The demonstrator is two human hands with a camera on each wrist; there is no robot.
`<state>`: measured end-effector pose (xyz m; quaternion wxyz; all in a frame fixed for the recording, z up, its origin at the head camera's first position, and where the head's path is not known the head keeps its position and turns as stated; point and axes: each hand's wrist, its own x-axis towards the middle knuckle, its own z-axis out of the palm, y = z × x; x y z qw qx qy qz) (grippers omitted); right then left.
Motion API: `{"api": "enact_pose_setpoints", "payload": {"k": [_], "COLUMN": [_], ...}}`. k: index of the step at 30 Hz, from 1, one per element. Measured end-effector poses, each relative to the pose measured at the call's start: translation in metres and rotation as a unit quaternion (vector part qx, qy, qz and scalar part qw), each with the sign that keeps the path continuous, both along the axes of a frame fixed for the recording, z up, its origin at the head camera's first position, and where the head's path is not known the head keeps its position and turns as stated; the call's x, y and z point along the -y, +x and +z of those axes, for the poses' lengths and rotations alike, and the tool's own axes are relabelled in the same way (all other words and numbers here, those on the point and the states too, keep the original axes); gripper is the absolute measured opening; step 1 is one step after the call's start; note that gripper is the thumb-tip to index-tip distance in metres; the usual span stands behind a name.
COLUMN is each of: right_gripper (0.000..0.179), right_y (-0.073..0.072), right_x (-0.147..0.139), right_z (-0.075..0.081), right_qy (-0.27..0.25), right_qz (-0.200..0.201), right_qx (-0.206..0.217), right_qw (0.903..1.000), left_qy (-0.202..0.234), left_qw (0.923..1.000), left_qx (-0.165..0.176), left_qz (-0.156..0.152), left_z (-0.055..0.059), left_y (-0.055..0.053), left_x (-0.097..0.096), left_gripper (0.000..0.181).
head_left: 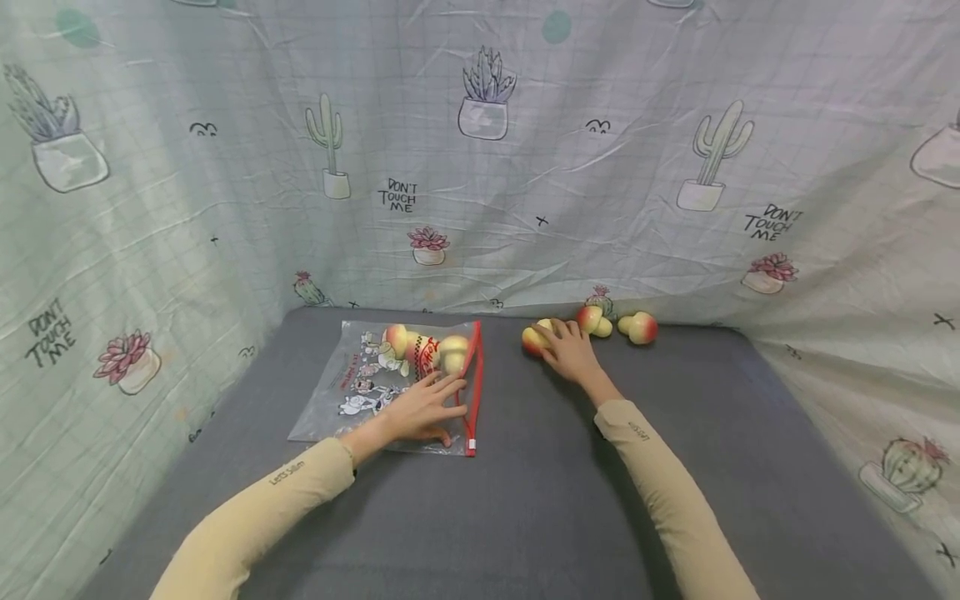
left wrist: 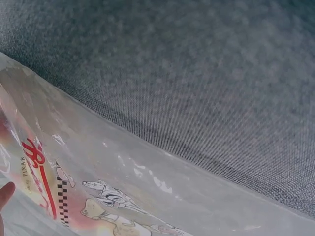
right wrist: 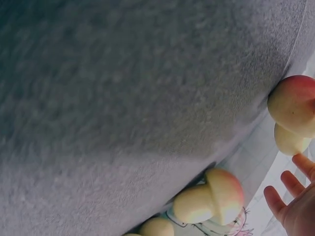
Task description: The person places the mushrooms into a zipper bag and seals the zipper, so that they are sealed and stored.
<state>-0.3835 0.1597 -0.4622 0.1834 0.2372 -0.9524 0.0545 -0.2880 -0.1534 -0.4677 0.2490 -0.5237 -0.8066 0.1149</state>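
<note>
A clear plastic slider-zip bag point(head_left: 330, 408) with a red zip edge and cartoon prints lies on the left of the table. Inside it are several yellow-and-red mushroom-shaped pieces point(head_left: 453, 354). My left hand point(head_left: 420, 412) rests on the bag near its zip edge, fingers spread; one fingertip point(left wrist: 6, 194) shows in the left wrist view. At the back, my right hand point(head_left: 573, 354) reaches over a toy mushroom point(head_left: 533, 342). In the right wrist view its extended fingers point(right wrist: 293, 184) are close beside that mushroom point(right wrist: 293, 105); whether they touch it I cannot tell.
Two more toy mushrooms, one point(head_left: 592, 321) and another point(head_left: 639, 327), lie right of my right hand by the back curtain point(head_left: 540, 167). The printed curtain borders the grey table point(head_left: 510, 500) at the back and both sides.
</note>
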Motion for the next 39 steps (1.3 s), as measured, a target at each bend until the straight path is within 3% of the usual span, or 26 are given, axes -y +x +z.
{"api": "enact_pose_setpoints", "payload": {"k": [23, 39], "right_gripper": [0.041, 0.055], "right_y": [-0.0028, -0.0031], "right_x": [-0.0004, 0.0049], "right_z": [-0.002, -0.0026], "right_qy": [-0.002, 0.002], "right_qz": [0.033, 0.005], "right_qx": [0.005, 0.006], "right_qw": [0.9994, 1.0], "left_qy": [0.006, 0.001], "left_qw": [1.0, 0.9999], "left_qx": [-0.002, -0.01], "left_qz": [-0.008, -0.002], "left_z": [0.0, -0.0012], "left_y": [0.0015, 0.0012], "left_x": [-0.0004, 0.0003], "left_gripper": [0.055, 0.053]}}
